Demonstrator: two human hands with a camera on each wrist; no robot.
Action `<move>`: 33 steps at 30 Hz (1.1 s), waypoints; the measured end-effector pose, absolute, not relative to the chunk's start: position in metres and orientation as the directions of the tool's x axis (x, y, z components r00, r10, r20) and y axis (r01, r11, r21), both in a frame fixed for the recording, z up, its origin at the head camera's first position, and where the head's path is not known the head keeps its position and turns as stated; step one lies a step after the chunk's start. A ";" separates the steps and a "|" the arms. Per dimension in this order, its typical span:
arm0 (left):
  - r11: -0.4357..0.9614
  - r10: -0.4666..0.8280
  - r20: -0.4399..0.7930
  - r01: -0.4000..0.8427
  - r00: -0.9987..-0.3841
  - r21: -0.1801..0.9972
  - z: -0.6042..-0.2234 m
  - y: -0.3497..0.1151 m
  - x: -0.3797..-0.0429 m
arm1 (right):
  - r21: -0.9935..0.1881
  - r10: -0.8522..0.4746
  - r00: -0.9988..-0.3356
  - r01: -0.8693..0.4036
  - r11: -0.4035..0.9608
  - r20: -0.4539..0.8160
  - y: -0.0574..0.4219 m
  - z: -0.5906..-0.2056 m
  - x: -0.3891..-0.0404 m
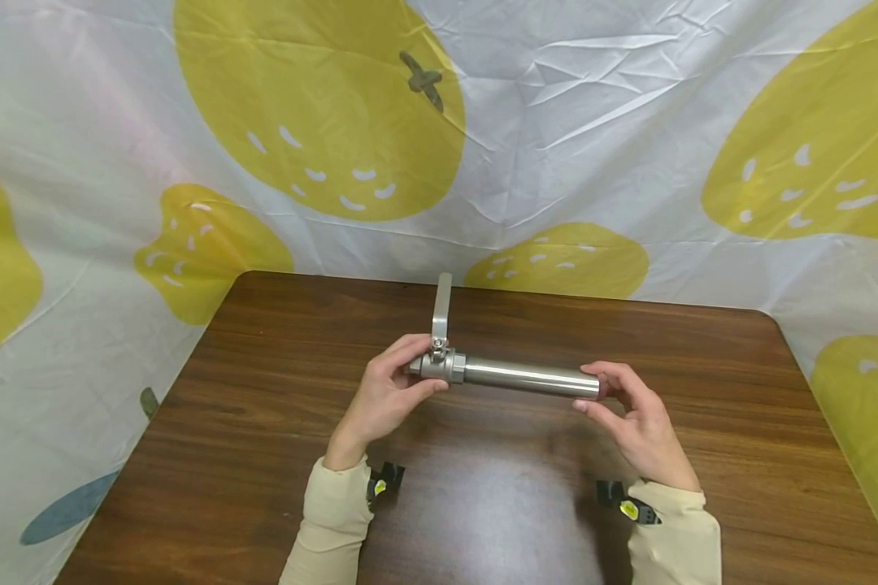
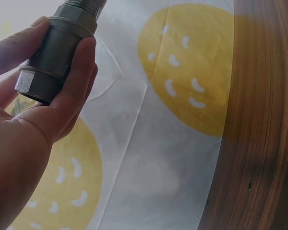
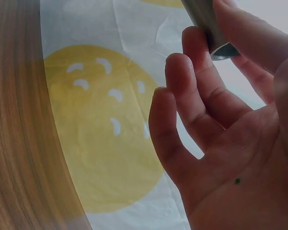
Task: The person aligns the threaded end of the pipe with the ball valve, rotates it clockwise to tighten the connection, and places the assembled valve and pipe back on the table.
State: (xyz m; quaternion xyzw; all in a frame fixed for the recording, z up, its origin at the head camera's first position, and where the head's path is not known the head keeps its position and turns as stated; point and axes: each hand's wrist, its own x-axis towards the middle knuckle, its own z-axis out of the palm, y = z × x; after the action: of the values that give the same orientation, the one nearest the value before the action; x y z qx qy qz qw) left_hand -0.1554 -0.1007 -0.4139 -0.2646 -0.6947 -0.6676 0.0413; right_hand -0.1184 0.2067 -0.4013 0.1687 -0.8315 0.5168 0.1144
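A steel ball valve (image 1: pixel 436 366) with a long flat lever handle (image 1: pixel 442 309) is joined to a shiny metal pipe (image 1: pixel 530 378), and the pair lies nearly level across the head view. My left hand (image 1: pixel 388 394) grips the valve body between thumb and fingers, with the lever pointing toward the back. In the left wrist view the hexagonal end of the valve (image 2: pixel 38 84) pokes out below the fingers. At the pipe's free end, my right hand (image 1: pixel 640 426) pinches it between thumb and fingers. The right wrist view shows the pipe's open rim (image 3: pixel 223 51), with the other fingers loosely bent beside it.
Beneath the hands is a brown wood-grain table (image 1: pixel 263 455) with rounded back corners. A white sheet (image 1: pixel 497 162) printed with yellow fruit hangs behind it and along both sides. Dark devices (image 1: pixel 638 511) are strapped at both wrists, over beige sleeves.
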 end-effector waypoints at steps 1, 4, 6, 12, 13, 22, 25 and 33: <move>-0.031 0.312 0.412 0.424 -0.856 0.905 -0.414 -0.101 -0.155 | -0.822 -0.165 -0.917 -0.398 0.407 0.362 0.207 -0.401 -0.118; -0.025 0.312 0.414 0.428 -0.855 0.903 -0.412 -0.100 -0.155 | -0.823 -0.177 -0.917 -0.398 0.406 0.356 0.207 -0.401 -0.118; -0.022 0.313 0.415 0.431 -0.854 0.902 -0.410 -0.100 -0.154 | -0.825 -0.188 -0.917 -0.398 0.401 0.351 0.208 -0.402 -0.118; -0.018 0.322 0.401 0.418 -0.858 0.908 -0.395 -0.098 -0.147 | -0.829 -0.202 -0.924 -0.381 0.409 0.325 0.209 -0.402 -0.118; -0.015 0.323 0.395 0.413 -0.860 0.911 -0.394 -0.098 -0.146 | -0.828 -0.203 -0.925 -0.378 0.414 0.321 0.209 -0.402 -0.118; -0.024 0.333 0.404 0.420 -0.852 0.907 -0.405 -0.099 -0.151 | -0.805 -0.195 -0.927 -0.375 0.459 0.320 0.209 -0.401 -0.118; -0.034 0.336 0.414 0.429 -0.846 0.903 -0.411 -0.099 -0.154 | -0.803 -0.193 -0.929 -0.371 0.467 0.317 0.208 -0.401 -0.118; -0.037 0.333 0.420 0.433 -0.844 0.900 -0.415 -0.099 -0.156 | -0.826 -0.183 -0.933 -0.359 0.435 0.309 0.211 -0.408 -0.122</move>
State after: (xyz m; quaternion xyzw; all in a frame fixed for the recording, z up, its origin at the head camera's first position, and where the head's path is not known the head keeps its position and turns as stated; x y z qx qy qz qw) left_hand -0.1559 -0.0993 -0.4145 -0.2766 -0.6929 -0.6648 0.0376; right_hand -0.1218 0.2105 -0.4079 0.1605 -0.8427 0.5065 0.0869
